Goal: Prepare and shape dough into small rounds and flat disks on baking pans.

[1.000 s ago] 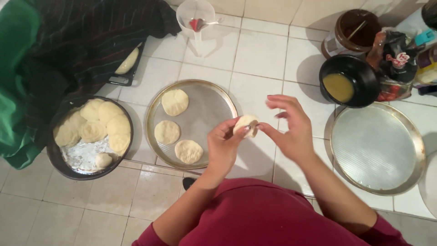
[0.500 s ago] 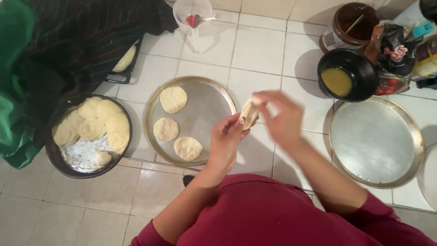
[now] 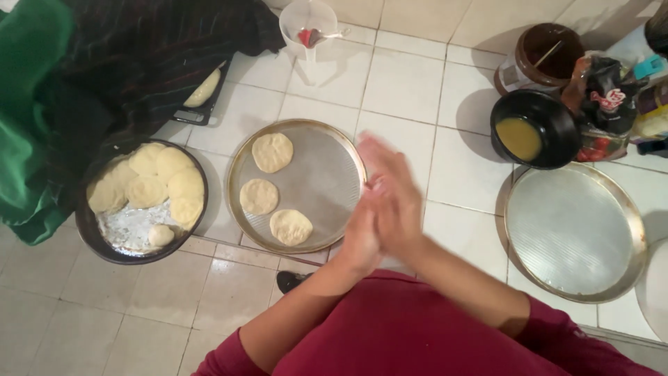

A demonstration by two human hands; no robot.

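I see my left hand (image 3: 362, 233) and right hand (image 3: 395, 191) pressed flat together, blurred; I judge the dough sits hidden between the palms. Three discs (image 3: 272, 152) lie on the tray (image 3: 327, 174); many wait in the pan (image 3: 94, 233). The right tray (image 3: 630, 209) is bare.

The whole scene sits on a floor of large square off-white glazed tiles (image 3: 410, 76) with thin grey grout lines, slightly scuffed and duller toward the lower left corner. Along the top edge, a strip of cream tiled wall (image 3: 445, 14) meets the floor. Light is soft and even, coming from above, and it throws faint blurred shadows to the left of the things standing on the tiles. At the upper left, a dark striped cloth (image 3: 139, 56) and a bright green cloth (image 3: 28, 104) lie bunched over the floor.
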